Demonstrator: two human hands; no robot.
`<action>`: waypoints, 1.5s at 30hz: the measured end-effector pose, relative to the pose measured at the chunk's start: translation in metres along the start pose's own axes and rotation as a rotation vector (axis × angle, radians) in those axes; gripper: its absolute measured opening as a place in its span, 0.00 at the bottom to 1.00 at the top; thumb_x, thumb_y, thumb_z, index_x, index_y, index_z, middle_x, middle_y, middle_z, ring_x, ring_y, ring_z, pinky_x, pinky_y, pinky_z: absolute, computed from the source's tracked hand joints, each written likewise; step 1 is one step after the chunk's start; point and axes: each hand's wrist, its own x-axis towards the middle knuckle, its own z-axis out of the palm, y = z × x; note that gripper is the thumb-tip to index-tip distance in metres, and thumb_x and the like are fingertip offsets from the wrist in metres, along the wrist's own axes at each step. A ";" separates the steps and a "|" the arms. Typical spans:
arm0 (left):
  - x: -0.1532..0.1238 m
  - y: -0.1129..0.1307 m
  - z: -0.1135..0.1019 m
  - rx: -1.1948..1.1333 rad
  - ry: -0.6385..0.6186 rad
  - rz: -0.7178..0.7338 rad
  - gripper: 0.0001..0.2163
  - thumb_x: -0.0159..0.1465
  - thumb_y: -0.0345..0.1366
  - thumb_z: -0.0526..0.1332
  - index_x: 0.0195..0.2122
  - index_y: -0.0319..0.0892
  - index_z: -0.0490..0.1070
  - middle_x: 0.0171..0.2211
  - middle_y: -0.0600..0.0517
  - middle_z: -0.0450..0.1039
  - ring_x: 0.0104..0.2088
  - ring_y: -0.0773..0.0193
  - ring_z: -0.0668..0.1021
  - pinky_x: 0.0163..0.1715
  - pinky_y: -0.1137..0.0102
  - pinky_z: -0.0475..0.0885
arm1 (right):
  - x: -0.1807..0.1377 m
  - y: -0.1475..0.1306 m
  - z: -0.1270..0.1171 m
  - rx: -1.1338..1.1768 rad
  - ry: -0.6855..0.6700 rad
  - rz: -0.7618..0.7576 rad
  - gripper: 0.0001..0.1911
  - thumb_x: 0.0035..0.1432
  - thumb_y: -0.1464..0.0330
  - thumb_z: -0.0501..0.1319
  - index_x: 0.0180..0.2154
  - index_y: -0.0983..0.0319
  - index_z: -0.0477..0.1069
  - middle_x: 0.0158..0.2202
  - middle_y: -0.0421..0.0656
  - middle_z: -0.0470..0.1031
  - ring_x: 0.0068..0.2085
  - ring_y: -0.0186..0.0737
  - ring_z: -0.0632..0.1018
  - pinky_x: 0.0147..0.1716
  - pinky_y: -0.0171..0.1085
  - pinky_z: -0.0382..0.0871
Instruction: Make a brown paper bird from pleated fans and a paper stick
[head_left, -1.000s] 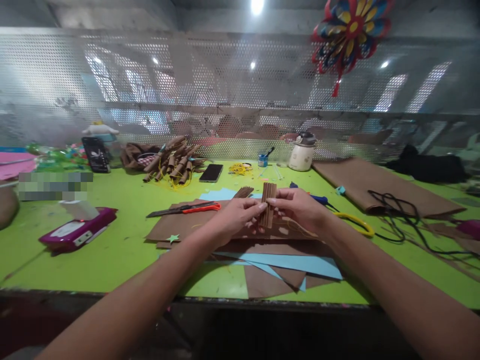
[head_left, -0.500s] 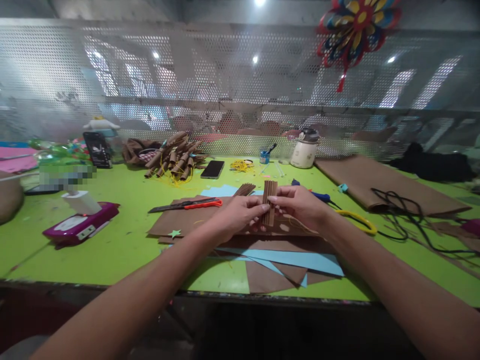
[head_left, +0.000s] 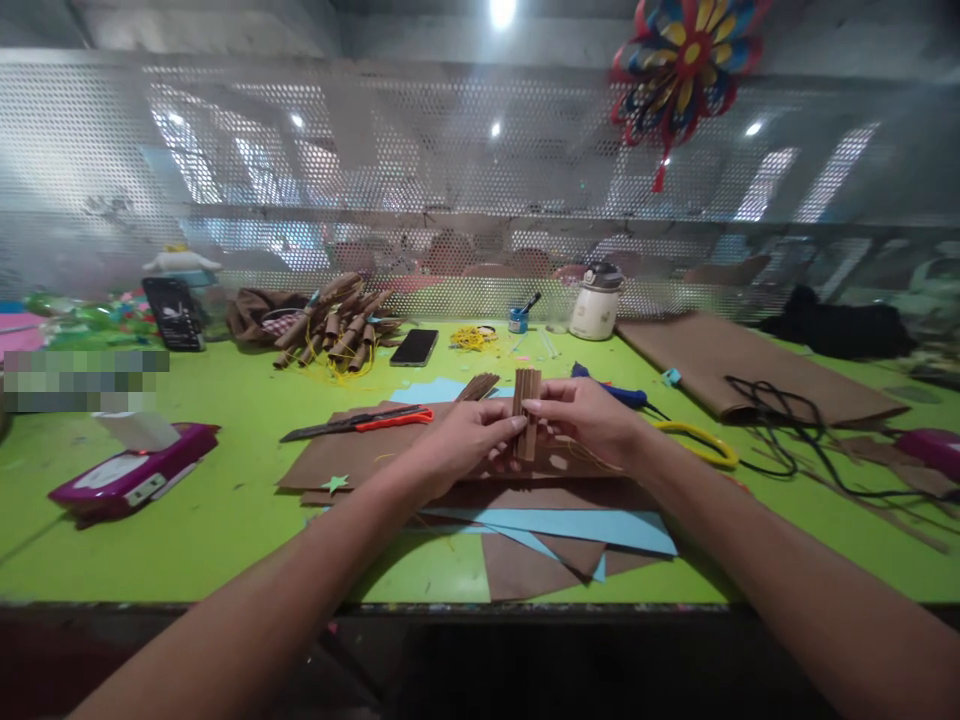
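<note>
Both my hands meet over the middle of a green table (head_left: 225, 500). My left hand (head_left: 463, 437) and my right hand (head_left: 583, 417) pinch a pleated strip of brown paper (head_left: 526, 392), held upright between the fingertips. Just left of it, another pleated brown piece (head_left: 478, 386) lies on the table. Under my hands lie brown paper sheets (head_left: 352, 455) and light blue paper pieces (head_left: 577, 525). A box cutter with an orange handle (head_left: 360, 422) rests on the brown sheets to the left.
Rolled brown paper tubes (head_left: 334, 335), a black phone (head_left: 414, 347), a white jar (head_left: 596, 303) and a small blue cup (head_left: 517, 320) stand at the back. A purple device (head_left: 131, 472) sits left. Yellow-handled scissors (head_left: 697, 443), black cables (head_left: 787, 430) and brown paper (head_left: 750, 365) lie right.
My hands keep their grip on the pleated strip almost without moving. The view has shifted slightly, so everything sits a little further left.
</note>
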 end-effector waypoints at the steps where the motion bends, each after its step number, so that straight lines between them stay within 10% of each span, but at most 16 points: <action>1: 0.000 -0.001 -0.001 0.007 -0.004 0.010 0.12 0.58 0.44 0.60 0.32 0.39 0.69 0.22 0.53 0.70 0.22 0.70 0.70 0.23 0.75 0.63 | 0.000 0.000 0.000 0.003 -0.008 0.004 0.14 0.46 0.62 0.67 0.33 0.66 0.74 0.28 0.42 0.74 0.26 0.33 0.72 0.29 0.36 0.64; 45: 0.025 0.002 0.019 0.417 0.125 0.145 0.10 0.59 0.38 0.53 0.28 0.38 0.70 0.18 0.54 0.67 0.19 0.69 0.70 0.19 0.75 0.63 | 0.001 0.000 -0.013 -0.114 0.086 0.013 0.15 0.44 0.60 0.68 0.30 0.65 0.73 0.25 0.41 0.74 0.25 0.33 0.72 0.26 0.35 0.64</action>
